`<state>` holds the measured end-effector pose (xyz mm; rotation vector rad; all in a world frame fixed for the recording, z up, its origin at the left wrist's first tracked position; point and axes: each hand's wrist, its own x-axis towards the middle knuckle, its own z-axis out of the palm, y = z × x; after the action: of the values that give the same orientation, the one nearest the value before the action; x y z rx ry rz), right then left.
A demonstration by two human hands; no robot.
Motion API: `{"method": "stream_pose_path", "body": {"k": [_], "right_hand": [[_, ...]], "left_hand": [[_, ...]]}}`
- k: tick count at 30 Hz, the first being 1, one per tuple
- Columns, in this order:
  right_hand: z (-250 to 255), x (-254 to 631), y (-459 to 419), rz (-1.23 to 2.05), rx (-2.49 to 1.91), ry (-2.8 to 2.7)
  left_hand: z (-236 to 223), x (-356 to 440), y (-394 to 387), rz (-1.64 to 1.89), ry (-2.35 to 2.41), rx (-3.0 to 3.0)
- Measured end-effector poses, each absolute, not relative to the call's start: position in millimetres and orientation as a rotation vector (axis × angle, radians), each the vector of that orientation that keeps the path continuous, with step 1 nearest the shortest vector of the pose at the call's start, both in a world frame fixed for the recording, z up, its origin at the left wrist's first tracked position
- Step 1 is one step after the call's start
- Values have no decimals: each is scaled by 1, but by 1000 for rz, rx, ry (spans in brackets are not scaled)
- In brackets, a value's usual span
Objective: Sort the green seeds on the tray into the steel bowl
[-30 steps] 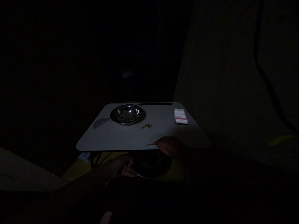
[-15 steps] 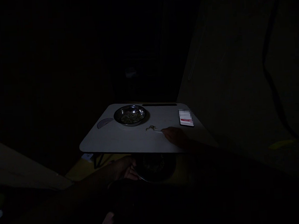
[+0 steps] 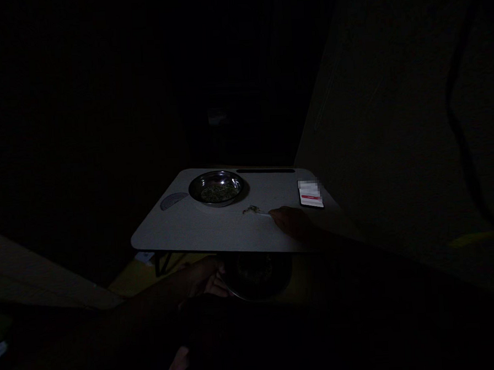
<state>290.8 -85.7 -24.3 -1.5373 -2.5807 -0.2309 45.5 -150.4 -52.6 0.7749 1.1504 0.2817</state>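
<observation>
My right hand (image 3: 291, 221) is closed on a thin pale strip-like tool (image 3: 264, 213), whose exact kind I cannot make out in the dark. Its tip reaches a small pile of greenish bits (image 3: 252, 209) on the white table (image 3: 191, 226). Below the table's front edge, my left hand (image 3: 213, 280) grips the left rim of a dark bowl (image 3: 240, 293) that has greenish bits inside. A shiny steel bowl (image 3: 217, 202) with similar bits stands at the table's back left, apart from both hands.
A phone (image 3: 311, 194) with a lit screen lies on the table's right side. A grey half-round print (image 3: 173, 201) is at the left, and a dark slot (image 3: 266, 171) runs along the back edge. A wall (image 3: 378, 161) rises at the right; the surroundings are very dark.
My right hand has moved forward from the table's front edge, bringing the thin tool to the small pile. My left hand keeps its hold on the lower bowl. The view has shifted slightly.
</observation>
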Motion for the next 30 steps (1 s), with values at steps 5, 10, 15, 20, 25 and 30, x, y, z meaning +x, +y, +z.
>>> {"method": "stream_pose_path", "body": {"k": [5, 10, 15, 20, 25, 30], "right_hand": [[-29, 296, -83, -246, -1572, -2544], [-29, 295, -83, -257, -1533, -2565], [-23, 292, -86, -228, -1536, -2578], [-24, 294, -85, -194, -1599, -2517], [-26, 295, -86, -209, -1547, -2503], [-28, 295, -84, -210, -1523, -2515]], "left_hand": [[-48, 47, -152, 297, 1144, 782], [-45, 48, -154, 296, 1165, 787], [-46, 47, -154, 302, 1163, 798], [-47, 47, -152, 306, 1166, 784], [-51, 46, -151, 302, 1160, 772], [-55, 44, -150, 297, 1145, 787]]}}
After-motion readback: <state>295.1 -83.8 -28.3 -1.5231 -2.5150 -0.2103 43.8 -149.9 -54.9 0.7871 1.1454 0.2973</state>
